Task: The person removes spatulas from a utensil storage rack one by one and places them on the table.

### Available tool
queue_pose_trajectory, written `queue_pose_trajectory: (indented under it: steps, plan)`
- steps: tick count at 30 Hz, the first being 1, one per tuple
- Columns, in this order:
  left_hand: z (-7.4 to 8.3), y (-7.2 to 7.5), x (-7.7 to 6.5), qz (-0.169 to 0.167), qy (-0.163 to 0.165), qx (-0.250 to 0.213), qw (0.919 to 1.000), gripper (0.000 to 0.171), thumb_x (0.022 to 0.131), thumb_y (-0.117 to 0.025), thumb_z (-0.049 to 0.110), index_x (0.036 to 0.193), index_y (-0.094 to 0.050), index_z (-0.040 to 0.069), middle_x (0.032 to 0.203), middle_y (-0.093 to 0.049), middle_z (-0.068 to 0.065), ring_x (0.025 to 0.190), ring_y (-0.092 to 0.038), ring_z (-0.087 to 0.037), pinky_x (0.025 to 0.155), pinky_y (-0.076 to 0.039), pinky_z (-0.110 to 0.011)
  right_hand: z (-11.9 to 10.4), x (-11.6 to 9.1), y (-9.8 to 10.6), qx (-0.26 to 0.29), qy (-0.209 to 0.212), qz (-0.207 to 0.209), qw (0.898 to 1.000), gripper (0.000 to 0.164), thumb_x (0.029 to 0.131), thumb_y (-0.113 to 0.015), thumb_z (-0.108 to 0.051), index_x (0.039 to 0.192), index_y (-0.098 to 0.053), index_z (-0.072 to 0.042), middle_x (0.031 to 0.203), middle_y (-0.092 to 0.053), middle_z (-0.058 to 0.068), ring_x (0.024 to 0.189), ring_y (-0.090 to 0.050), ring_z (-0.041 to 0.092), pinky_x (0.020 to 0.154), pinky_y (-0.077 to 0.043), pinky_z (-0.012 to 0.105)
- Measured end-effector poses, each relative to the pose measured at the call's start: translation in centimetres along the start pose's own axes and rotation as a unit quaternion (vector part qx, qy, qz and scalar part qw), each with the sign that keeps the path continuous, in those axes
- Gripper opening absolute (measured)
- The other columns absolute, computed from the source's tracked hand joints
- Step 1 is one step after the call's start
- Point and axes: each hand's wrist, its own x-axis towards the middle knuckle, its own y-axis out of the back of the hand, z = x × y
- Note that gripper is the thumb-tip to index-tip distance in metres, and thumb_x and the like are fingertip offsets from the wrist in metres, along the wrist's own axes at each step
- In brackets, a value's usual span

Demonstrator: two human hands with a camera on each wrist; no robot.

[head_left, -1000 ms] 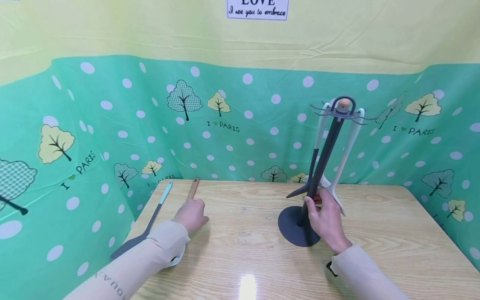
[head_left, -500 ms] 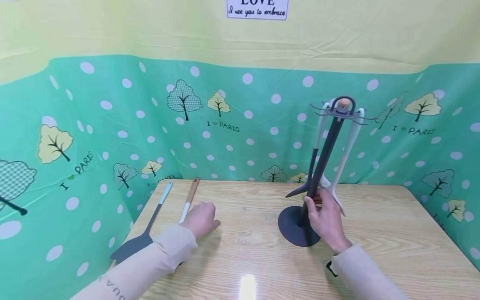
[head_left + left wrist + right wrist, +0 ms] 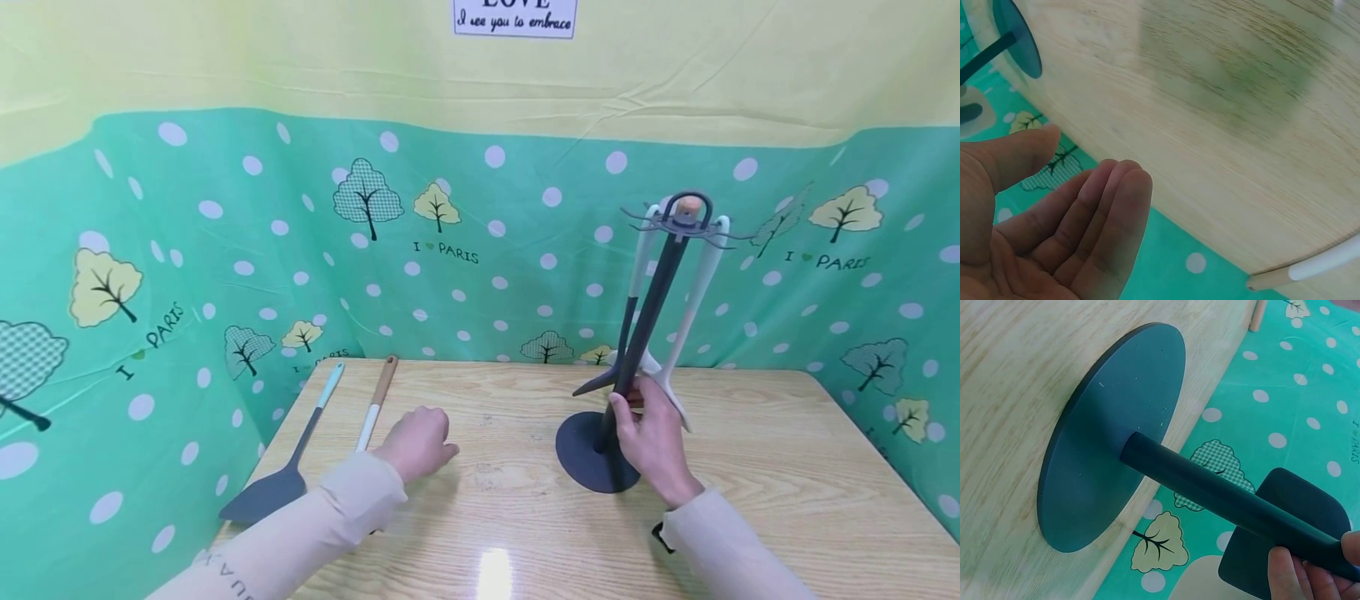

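My right hand (image 3: 652,437) grips the dark pole (image 3: 654,312) of a utensil stand with a round base (image 3: 581,446). In the right wrist view, my fingers (image 3: 1282,575) curl round that pole. Utensils hang from the stand's top hooks: one with a pale handle (image 3: 643,250) and dark lower part, another with a long pale handle (image 3: 696,300). My left hand (image 3: 418,444) hovers over the table, holding nothing. In the left wrist view, its fingers (image 3: 1125,219) are loosely bent, thumb apart. Nearest it lies a utensil with a brown-and-white handle (image 3: 384,387), its head hidden by my sleeve.
A dark turner (image 3: 270,493) with a mint handle end lies at the table's left side. The wooden table (image 3: 510,408) meets a green and yellow printed cloth (image 3: 495,275) behind and at both sides.
My left hand has moved right, away from the brown-and-white handle, uncovering more of it and of the turner. My right hand and the stand have stayed in place.
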Motion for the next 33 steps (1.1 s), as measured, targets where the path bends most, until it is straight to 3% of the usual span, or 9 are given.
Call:
queue_pose_trajectory:
  steps: [8, 17, 21, 27, 33]
  plan:
    - [1.3, 0.1, 0.4, 0.012, -0.019, -0.010, 0.9997, 0.023, 0.081, -0.075, 0.021, 0.068, -0.060, 0.008, 0.061, -0.055, 0.001, 0.055, -0.051, -0.013, 0.052, -0.045, -0.029, 0.0, 0.0, 0.0, -0.001, -0.001, -0.004, 1.000, 0.014, 0.090, -0.065, -0.007, 0.101, -0.058, -0.004, 0.090, -0.062, 0.009, 0.080, -0.065, 0.022, 0.065, -0.056, 0.037]
    - [3.9, 0.3, 0.7, 0.006, -0.048, -0.038, 0.9981, 0.033, 0.084, -0.072, 0.022, 0.059, -0.054, 0.012, 0.053, -0.048, 0.004, 0.047, -0.040, -0.010, 0.045, -0.037, -0.025, 0.1, 0.0, 0.0, -0.004, 0.003, -0.004, 1.000, 0.014, 0.090, -0.065, -0.007, 0.101, -0.057, -0.004, 0.090, -0.062, 0.009, 0.080, -0.065, 0.022, 0.066, -0.056, 0.039]
    - [5.0, 0.5, 0.9, 0.010, -0.063, -0.039, 0.9972, 0.032, 0.084, -0.072, 0.024, 0.060, -0.056, 0.012, 0.054, -0.050, 0.004, 0.049, -0.042, -0.010, 0.048, -0.039, -0.025, 0.1, 0.0, 0.0, -0.003, 0.004, -0.002, 1.000, 0.014, 0.089, -0.065, -0.007, 0.101, -0.057, -0.004, 0.089, -0.062, 0.009, 0.080, -0.064, 0.023, 0.065, -0.056, 0.039]
    - [6.5, 0.5, 1.4, 0.017, -0.080, -0.037, 0.9959, 0.022, 0.084, -0.073, 0.027, 0.073, -0.067, 0.009, 0.068, -0.062, 0.001, 0.060, -0.054, -0.011, 0.058, -0.047, -0.026, 0.1, 0.1, 0.0, -0.001, 0.005, -0.002, 1.000, 0.014, 0.090, -0.065, -0.007, 0.101, -0.058, -0.004, 0.089, -0.062, 0.009, 0.080, -0.065, 0.022, 0.065, -0.056, 0.039]
    - [7.6, 0.8, 2.1, 0.043, -0.112, -0.061, 0.9909, 0.026, 0.084, -0.073, 0.026, 0.064, -0.063, 0.014, 0.059, -0.056, 0.008, 0.050, -0.047, -0.007, 0.050, -0.042, -0.022, 0.1, 0.0, 0.0, 0.003, 0.003, -0.004, 1.000, 0.014, 0.090, -0.064, -0.007, 0.102, -0.057, -0.004, 0.089, -0.062, 0.009, 0.081, -0.065, 0.023, 0.066, -0.056, 0.039]
